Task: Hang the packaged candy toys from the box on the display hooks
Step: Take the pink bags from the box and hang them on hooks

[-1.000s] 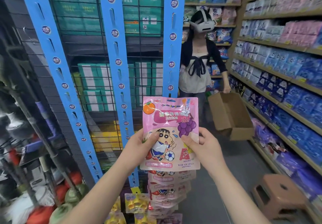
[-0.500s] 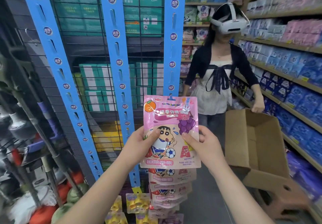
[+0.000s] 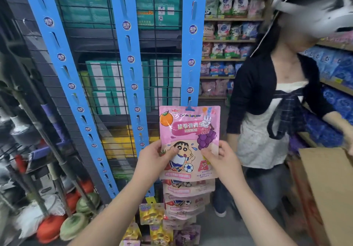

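I hold a pink candy toy packet [image 3: 189, 131] with a cartoon boy printed on it, up against the rightmost blue hanging strip [image 3: 193, 41]. My left hand [image 3: 152, 159] grips its lower left edge and my right hand [image 3: 219, 159] its lower right edge. The packet's top hole sits over a blue hook [image 3: 189, 106] on the strip. Below it hang more pink packets [image 3: 186, 198], overlapping one another. The cardboard box [image 3: 328, 188] is at the right edge, held by another person.
Two more blue strips [image 3: 129, 73] hang to the left in front of a wire rack of green cartons [image 3: 107, 85]. Yellow packets [image 3: 152, 215] hang low. Mops [image 3: 49, 226] stand at left. A person with a headset [image 3: 267, 112] stands close on the right, before shelves of goods.
The person with the box has walked closer along the aisle and now stands right beside me. My hands and the pink packet have stayed at the strip.
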Demonstrator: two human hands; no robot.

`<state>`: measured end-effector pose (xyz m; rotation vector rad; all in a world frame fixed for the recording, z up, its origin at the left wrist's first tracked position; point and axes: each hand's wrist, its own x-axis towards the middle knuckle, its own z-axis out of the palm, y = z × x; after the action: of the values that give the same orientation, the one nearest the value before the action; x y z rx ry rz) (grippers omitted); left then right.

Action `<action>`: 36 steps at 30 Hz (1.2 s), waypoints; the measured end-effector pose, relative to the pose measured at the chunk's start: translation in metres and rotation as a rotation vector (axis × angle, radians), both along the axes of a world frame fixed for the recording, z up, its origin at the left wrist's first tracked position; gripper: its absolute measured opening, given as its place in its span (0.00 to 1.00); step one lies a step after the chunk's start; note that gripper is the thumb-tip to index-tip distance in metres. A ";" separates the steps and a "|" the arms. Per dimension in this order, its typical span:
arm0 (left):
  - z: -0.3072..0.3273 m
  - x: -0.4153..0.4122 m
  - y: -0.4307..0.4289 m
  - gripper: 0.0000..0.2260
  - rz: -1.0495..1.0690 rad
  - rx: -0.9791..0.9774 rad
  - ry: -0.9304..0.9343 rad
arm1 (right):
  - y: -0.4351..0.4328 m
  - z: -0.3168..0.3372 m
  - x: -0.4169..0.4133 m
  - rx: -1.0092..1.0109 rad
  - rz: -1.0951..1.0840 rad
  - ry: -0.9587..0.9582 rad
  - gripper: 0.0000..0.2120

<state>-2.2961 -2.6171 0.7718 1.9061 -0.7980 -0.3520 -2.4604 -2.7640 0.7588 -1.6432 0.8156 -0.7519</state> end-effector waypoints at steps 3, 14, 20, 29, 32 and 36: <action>0.002 -0.002 -0.004 0.09 0.013 0.021 -0.032 | -0.004 -0.006 -0.001 -0.037 -0.003 -0.003 0.14; -0.005 -0.003 0.009 0.18 -0.029 0.164 -0.151 | 0.001 -0.015 -0.022 -0.321 -0.128 0.113 0.27; -0.028 -0.002 0.055 0.27 -0.075 0.562 -0.514 | 0.047 -0.023 -0.032 -0.782 -0.039 0.322 0.24; -0.094 0.016 0.155 0.27 -0.323 0.747 -0.620 | 0.163 -0.094 -0.004 -0.757 0.328 0.689 0.27; -0.122 0.027 0.197 0.28 -0.399 0.786 -0.588 | 0.207 -0.122 0.000 -0.671 0.330 0.786 0.27; -0.159 0.031 0.241 0.25 -0.481 0.818 -0.519 | 0.254 -0.158 -0.005 -0.545 0.323 0.909 0.26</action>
<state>-2.2648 -2.3759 0.6129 2.5972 -1.6584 -0.5409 -2.4657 -2.5098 0.6012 -2.5943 0.9590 0.0681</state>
